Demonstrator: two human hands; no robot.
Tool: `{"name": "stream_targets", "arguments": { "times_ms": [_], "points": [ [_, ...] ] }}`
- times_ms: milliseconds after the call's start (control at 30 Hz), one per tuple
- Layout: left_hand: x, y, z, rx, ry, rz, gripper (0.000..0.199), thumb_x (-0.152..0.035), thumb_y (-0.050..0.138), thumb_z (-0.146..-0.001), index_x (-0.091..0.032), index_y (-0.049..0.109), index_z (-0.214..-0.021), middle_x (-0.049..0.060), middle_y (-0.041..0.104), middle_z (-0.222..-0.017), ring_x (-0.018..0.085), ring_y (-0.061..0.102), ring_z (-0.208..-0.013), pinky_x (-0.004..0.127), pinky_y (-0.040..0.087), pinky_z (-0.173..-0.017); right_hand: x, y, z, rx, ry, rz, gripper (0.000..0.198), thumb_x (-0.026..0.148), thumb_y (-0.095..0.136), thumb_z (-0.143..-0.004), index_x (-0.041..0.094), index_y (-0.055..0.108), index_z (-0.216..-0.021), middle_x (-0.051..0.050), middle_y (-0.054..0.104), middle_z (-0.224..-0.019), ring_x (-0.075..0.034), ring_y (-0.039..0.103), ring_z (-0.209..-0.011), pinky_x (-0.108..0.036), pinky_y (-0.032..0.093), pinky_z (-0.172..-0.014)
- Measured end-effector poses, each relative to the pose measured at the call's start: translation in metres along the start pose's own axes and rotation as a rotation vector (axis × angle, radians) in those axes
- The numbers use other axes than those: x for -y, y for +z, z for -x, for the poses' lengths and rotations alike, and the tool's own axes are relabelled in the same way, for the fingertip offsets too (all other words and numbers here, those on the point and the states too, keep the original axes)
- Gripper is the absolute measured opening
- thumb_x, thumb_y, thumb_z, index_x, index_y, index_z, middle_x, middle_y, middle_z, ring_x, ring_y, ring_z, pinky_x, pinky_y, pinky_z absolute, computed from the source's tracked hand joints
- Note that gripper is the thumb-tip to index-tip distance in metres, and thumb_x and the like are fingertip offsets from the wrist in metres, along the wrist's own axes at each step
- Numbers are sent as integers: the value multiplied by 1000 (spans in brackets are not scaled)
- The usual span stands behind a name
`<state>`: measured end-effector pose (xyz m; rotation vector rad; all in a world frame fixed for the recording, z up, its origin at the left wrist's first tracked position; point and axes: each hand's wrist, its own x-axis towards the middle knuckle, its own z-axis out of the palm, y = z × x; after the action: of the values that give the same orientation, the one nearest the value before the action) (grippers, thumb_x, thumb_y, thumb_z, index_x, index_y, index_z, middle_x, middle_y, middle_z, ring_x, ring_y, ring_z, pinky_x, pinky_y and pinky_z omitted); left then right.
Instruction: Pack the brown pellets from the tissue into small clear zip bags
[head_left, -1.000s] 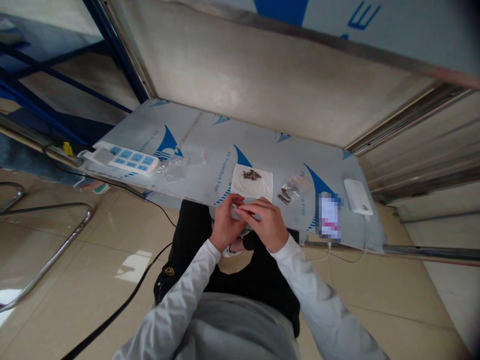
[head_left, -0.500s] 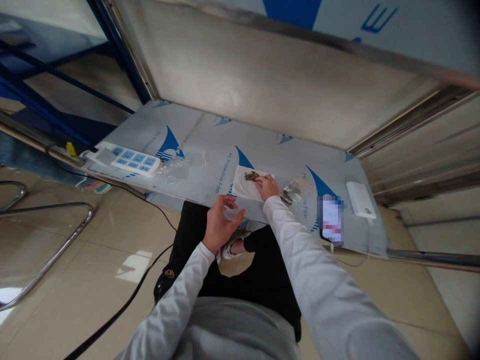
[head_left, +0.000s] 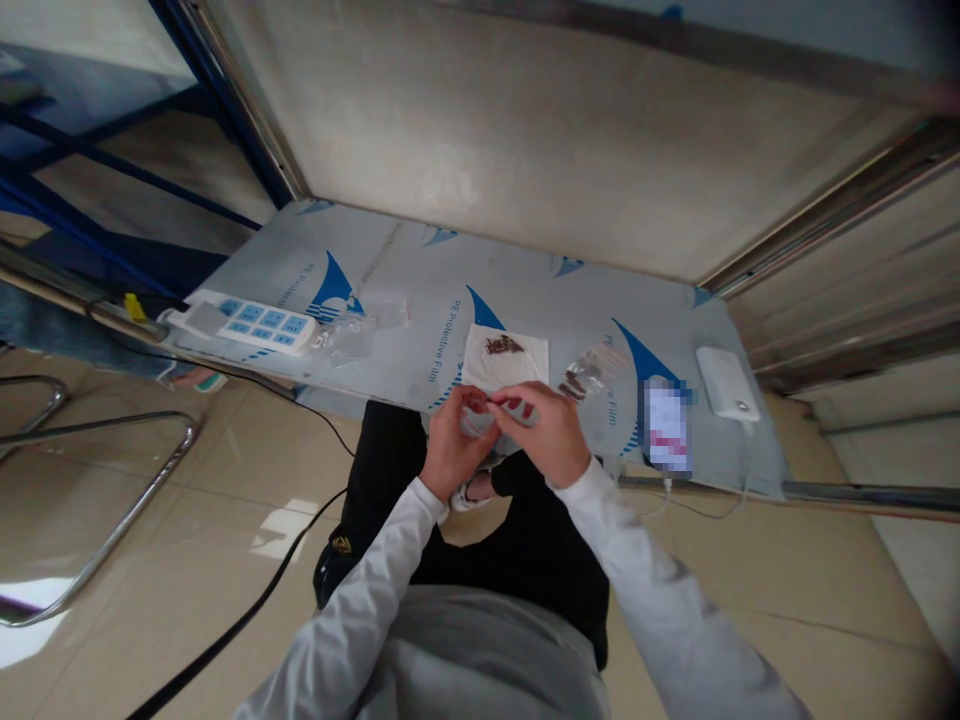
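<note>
My left hand (head_left: 459,440) is over the table's front edge, thumb and fingers curled. Something pale and see-through shows faintly inside its curl. The fingertips of my right hand (head_left: 546,430) are pinched together and meet those of the left. A tiny dark bit seems to show where they meet, too small to name. Just beyond both hands lies a white paper sheet (head_left: 480,372) with a small pile of thin brown pieces (head_left: 502,345) on it. Right of the sheet, a clear plastic bag (head_left: 592,368) with similar brown pieces lies on the table.
On the film-covered table (head_left: 420,270), a power strip (head_left: 262,325) and a crumpled clear bag (head_left: 352,335) are at left. A phone (head_left: 667,425) and a white power bank (head_left: 727,383) with cables are at right. A metal chair frame (head_left: 150,480) stands lower left.
My right hand has left the brown pile and come back toward me, its fingertips now against the left hand's. The left hand has shifted slightly right and closed in. The camera view has shifted slightly.
</note>
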<state>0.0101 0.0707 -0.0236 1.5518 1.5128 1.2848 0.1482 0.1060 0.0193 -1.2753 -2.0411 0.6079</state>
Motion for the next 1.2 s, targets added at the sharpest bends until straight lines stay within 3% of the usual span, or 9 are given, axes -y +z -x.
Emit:
{"name": "stream_targets", "arguments": {
  "times_ms": [133,333,467,533,633,767,967,1033,1200],
  "points": [
    [-10,6,5,69,20,19,31,-10,60,-67,-20,50,-95,3,64,-90,18,63,-82,29,48,-73,27,-6,19,113,-71,118,13,26,59,-85,24,72,-84,-7,60,-88,-20,58,-85,-35,50,-74],
    [-19,3,7,106,64,14,40,-16,65,-68,-20,47,-103,4,62,-91,18,62,-82,31,48,-74,20,-19,33,108,-66,41,14,33,63,-83,23,73,-79,-9,59,-108,-22,59,-96,-39,51,-84],
    [-23,-6,9,192,74,109,59,-25,75,-64,-19,45,-113,8,61,-102,20,61,-92,33,49,-81,13,-37,38,92,18,-86,10,25,62,-83,24,72,-83,-6,68,-103,-21,64,-95,-37,51,-87],
    [-25,-12,11,205,24,220,47,-29,72,-71,-19,50,-111,9,62,-106,20,61,-97,34,49,-85,11,-46,39,92,68,-152,10,25,62,-82,25,71,-86,-4,71,-97,-20,67,-90,-34,53,-83],
    [-27,-16,13,162,-96,345,17,-30,61,-82,-18,61,-94,7,67,-93,18,64,-89,31,50,-83,9,-51,43,121,137,-232,12,29,62,-83,26,71,-89,-2,73,-88,-18,68,-81,-31,54,-73],
    [-25,-17,14,120,-154,369,13,-30,65,-80,-18,65,-84,4,69,-82,16,65,-79,29,52,-76,8,-48,51,21,236,-343,15,32,64,-82,25,69,-94,-2,73,-89,-18,68,-81,-30,54,-76],
    [-20,-18,15,141,-129,351,12,-29,66,-79,-18,68,-81,4,70,-80,16,65,-78,28,52,-76,8,-37,56,-61,344,-522,47,34,72,-75,26,57,-118,-3,72,-92,-19,68,-89,-35,51,-86],
    [-21,-19,16,123,-125,340,12,-29,66,-79,-18,68,-80,4,70,-79,16,65,-76,28,51,-74,5,-32,57,-44,375,-568,48,35,75,-71,24,61,-115,-5,72,-96,-20,67,-91,-35,51,-86],
    [-27,-23,18,129,-115,252,12,-28,67,-78,-17,68,-76,3,69,-74,15,63,-72,26,49,-70,-1,-17,61,-45,447,-696,20,37,72,-74,19,73,-81,-5,74,-81,-19,68,-75,-31,54,-72]
  ]
}}
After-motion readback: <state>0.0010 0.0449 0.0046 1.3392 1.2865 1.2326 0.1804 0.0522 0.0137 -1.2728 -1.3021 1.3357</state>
